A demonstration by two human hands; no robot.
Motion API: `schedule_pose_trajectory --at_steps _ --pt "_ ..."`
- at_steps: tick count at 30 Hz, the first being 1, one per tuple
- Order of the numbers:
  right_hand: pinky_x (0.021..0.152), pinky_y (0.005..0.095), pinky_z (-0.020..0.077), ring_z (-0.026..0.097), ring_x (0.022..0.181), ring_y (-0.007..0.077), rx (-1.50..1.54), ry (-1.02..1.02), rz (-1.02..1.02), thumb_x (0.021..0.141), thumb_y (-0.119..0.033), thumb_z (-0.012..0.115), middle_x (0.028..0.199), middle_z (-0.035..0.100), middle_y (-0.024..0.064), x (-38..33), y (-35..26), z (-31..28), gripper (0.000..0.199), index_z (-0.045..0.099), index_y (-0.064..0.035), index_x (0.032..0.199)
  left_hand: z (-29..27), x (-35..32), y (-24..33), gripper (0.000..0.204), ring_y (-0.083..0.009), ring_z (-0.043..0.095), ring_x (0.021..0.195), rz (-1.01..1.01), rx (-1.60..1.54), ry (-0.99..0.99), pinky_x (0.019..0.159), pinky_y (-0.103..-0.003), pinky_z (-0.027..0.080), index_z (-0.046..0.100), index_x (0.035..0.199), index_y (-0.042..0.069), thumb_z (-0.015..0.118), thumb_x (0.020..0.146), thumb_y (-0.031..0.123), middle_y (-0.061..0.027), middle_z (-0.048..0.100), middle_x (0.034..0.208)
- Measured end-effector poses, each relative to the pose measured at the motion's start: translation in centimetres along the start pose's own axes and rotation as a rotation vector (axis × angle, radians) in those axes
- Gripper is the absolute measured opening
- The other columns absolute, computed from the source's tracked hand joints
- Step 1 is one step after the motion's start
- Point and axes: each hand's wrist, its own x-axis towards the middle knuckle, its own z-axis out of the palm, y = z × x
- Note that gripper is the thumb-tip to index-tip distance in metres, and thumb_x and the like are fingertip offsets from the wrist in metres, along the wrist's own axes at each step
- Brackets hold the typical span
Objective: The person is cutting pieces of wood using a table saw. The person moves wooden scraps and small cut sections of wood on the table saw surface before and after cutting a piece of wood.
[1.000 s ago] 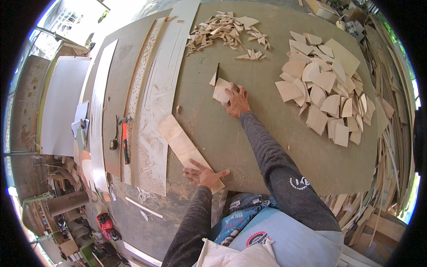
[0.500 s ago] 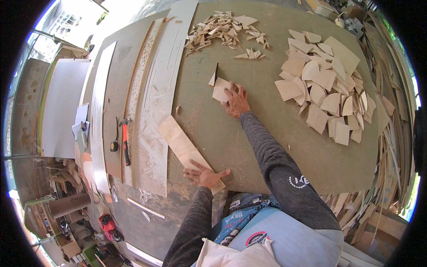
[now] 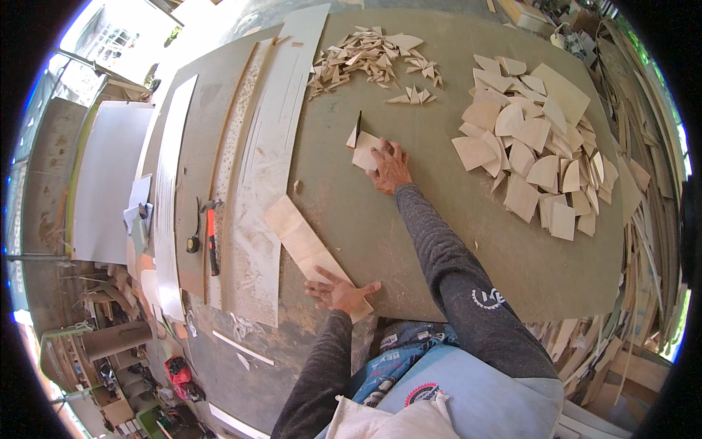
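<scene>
My right hand (image 3: pixel 389 168) is closed on a small pale plywood piece (image 3: pixel 365 155) near the middle of the worktable. The piece touches a thin dark blade (image 3: pixel 358 128) standing up from the tabletop. A small sliver of wood (image 3: pixel 351 140) shows at the blade's left side. Lower down, my left hand (image 3: pixel 338 293) lies with spread fingers on a long plywood strip (image 3: pixel 301 234). That strip slants across the table's near left part, its upper end beside a long white board (image 3: pixel 256 190).
Curved plywood pieces (image 3: pixel 526 139) are heaped at right, and pointed offcuts (image 3: pixel 365 55) at the far side. Left of the white board lie a hammer (image 3: pixel 212 238) with an orange and black handle and a tape measure (image 3: pixel 193 244). Stacked wood strips (image 3: pixel 643 241) line the right edge.
The whole view has shifted slightly. The plywood piece in my right hand sits a little farther forward against the blade. My left hand stays on the strip.
</scene>
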Motion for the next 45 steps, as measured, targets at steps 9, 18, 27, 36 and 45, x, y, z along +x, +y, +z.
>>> schedule_pose_trajectory --at_steps 9,18,27,36,45 --pt "0.114 0.0663 0.0267 0.024 0.142 0.0415 0.031 -0.019 0.018 0.085 -0.032 0.073 0.16 0.03 0.0209 -0.6 -0.2 0.5 0.066 0.052 -0.0057 0.142 0.0 -0.1 0.1 0.182 -0.065 -0.029 0.139 0.028 -0.009 0.012 0.109 -0.08 -0.002 -0.041 0.147 0.007 0.093 0.042 0.074 -0.046 -0.035 0.148" --pt "0.113 0.061 0.0267 0.023 0.142 0.0407 0.063 0.043 0.058 0.082 -0.03 0.076 0.159 0.03 0.0212 -0.7 -1.1 0.3 0.067 0.054 -0.003 0.139 0.2 0.1 0.1 0.18 -0.0631 -0.03 0.14 -0.013 0.035 -0.007 0.11 -0.079 0.0 -0.042 0.147 0.009 0.093 0.044 0.073 -0.0444 -0.035 0.149" --pt "0.111 0.0631 0.0269 0.025 0.141 0.0411 0.057 0.019 0.072 0.083 -0.033 0.073 0.159 0.03 0.0218 -0.2 -0.8 0.4 0.068 0.052 -0.004 0.141 -0.1 0.0 0.4 0.18 -0.0636 -0.03 0.139 -0.007 0.014 -0.021 0.11 -0.079 0.0 -0.042 0.146 0.009 0.093 0.045 0.072 -0.0448 -0.036 0.148" --pt "0.112 0.0642 0.0267 0.024 0.14 0.0398 0.066 0.013 0.101 0.083 -0.029 0.076 0.158 0.03 0.0203 -0.4 -1.6 0.6 0.068 0.052 -0.0036 0.141 0.1 0.2 0.1 0.182 -0.0639 -0.031 0.139 -0.004 0.012 0.001 0.109 -0.08 -0.003 -0.043 0.146 0.01 0.093 0.043 0.072 -0.0444 -0.038 0.147" --pt "0.111 0.0654 0.0328 0.03 0.139 0.0388 -0.041 -0.06 -0.053 0.091 -0.039 0.069 0.161 0.03 0.0143 -0.5 0.8 -0.6 0.065 0.051 -0.0125 0.147 0.0 0.1 0.1 0.181 -0.0634 -0.029 0.14 0.0 0.024 -0.004 0.11 -0.078 0.0 -0.042 0.146 0.01 0.093 0.044 0.072 -0.0445 -0.036 0.148"
